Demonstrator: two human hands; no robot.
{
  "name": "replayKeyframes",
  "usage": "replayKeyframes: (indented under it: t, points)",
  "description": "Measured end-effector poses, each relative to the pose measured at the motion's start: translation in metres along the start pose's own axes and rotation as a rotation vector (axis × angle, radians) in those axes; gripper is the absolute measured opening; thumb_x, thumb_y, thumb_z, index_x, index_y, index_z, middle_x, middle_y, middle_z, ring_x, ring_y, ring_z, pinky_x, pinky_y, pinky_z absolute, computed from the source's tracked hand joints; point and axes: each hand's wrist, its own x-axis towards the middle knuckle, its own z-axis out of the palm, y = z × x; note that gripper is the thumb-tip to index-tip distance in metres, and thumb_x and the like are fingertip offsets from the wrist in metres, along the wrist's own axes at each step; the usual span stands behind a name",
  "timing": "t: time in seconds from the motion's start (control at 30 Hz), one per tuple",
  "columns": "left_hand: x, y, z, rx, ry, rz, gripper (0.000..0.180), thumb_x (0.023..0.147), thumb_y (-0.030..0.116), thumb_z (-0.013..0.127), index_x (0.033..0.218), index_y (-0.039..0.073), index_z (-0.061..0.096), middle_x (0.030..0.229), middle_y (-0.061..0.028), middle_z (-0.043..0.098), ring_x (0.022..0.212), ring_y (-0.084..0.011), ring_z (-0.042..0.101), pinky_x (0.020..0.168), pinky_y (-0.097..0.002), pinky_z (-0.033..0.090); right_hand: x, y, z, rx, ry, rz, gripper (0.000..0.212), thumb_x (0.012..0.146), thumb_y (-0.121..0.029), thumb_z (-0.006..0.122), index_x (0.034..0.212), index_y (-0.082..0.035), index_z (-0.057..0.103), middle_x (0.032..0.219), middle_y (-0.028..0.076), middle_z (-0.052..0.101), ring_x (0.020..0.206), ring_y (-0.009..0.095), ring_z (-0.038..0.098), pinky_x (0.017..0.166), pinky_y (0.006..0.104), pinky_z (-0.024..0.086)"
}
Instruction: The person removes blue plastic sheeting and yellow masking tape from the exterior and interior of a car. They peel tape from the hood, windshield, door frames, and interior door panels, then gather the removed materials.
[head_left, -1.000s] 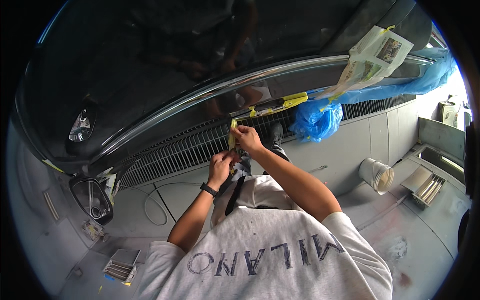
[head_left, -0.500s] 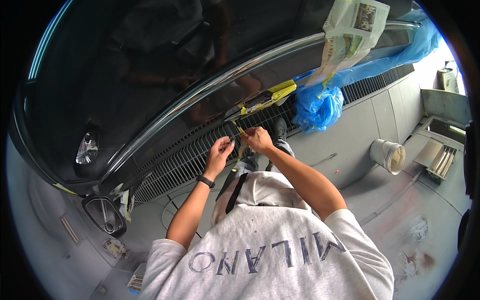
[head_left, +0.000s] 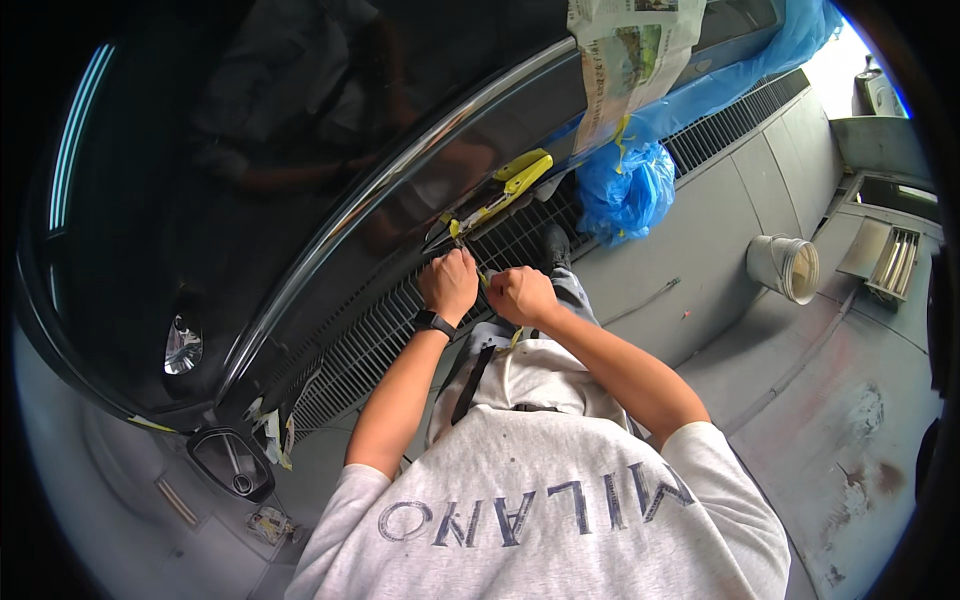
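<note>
My right hand (head_left: 524, 297) is closed on a strip of yellow masking tape (head_left: 516, 338). Its end hangs below the fist, and a bit of it shows between my two hands. Beside it, my left hand (head_left: 449, 284) is also closed, knuckles up; whatever lies between its fingers is hidden. Just beyond the left fist is the car's door handle (head_left: 487, 208), covered with yellow tape and ragged at its near end. The handle sits on a dark, glossy car door (head_left: 420, 215) with a chrome strip (head_left: 400, 170) along it.
A bundle of blue plastic film (head_left: 628, 195) hangs by the car, below a taped-on newspaper sheet (head_left: 630, 75). Under the car side runs a floor grating (head_left: 360, 365). A side mirror (head_left: 230, 465) juts out at lower left. A white bucket (head_left: 783, 267) lies tilted on the right.
My left hand has gone from loosely spread fingers to a fist and moved up toward the door handle. The right hand has come slightly lower, with the tape strip. The view has shifted.
</note>
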Motion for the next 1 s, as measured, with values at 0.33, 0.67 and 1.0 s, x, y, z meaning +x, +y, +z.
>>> replayKeyframes:
  t: [0.33, 0.67, 1.0]
  points:
    - [-0.017, 0.063, 0.015, -0.194, -0.207, 0.295, 0.035, 0.099, 0.022, 0.057, 0.072, 0.001, 0.063, 0.071, -0.0249, 0.067, 0.068, -0.0467, 0.067, 0.061, -0.0554, 0.054, -0.031, 0.072, -0.086, 0.582, -0.261, -0.042, 0.048, 0.086, -0.030, 0.082, 0.122, -0.003, 0.065, 0.106, 0.012, 0.073, 0.090, 0.022, 0.072, 0.080, 0.0348, 0.058]
    - [-0.037, 0.124, 0.038, -0.270, -0.324, 0.531, 0.017, 0.096, 0.016, 0.059, 0.088, 0.002, 0.066, 0.070, -0.0192, 0.068, 0.065, -0.0399, 0.067, 0.059, -0.0520, 0.054, -0.003, 0.064, -0.110, 0.594, -0.039, 0.030, 0.064, 0.092, -0.037, 0.076, 0.142, -0.004, 0.053, 0.124, 0.022, 0.068, 0.112, 0.034, 0.069, 0.097, 0.0425, 0.054]
    - [-0.017, 0.142, 0.033, -0.266, -0.422, 0.636, 0.020, 0.096, 0.017, 0.060, 0.083, 0.004, 0.067, 0.076, -0.0195, 0.069, 0.067, -0.0391, 0.067, 0.061, -0.0494, 0.055, 0.038, 0.047, -0.119, 0.147, 0.340, 0.160, 0.030, 0.099, -0.035, 0.059, 0.089, -0.011, 0.074, 0.078, 0.021, 0.070, 0.076, 0.042, 0.069, 0.066, 0.0506, 0.056]
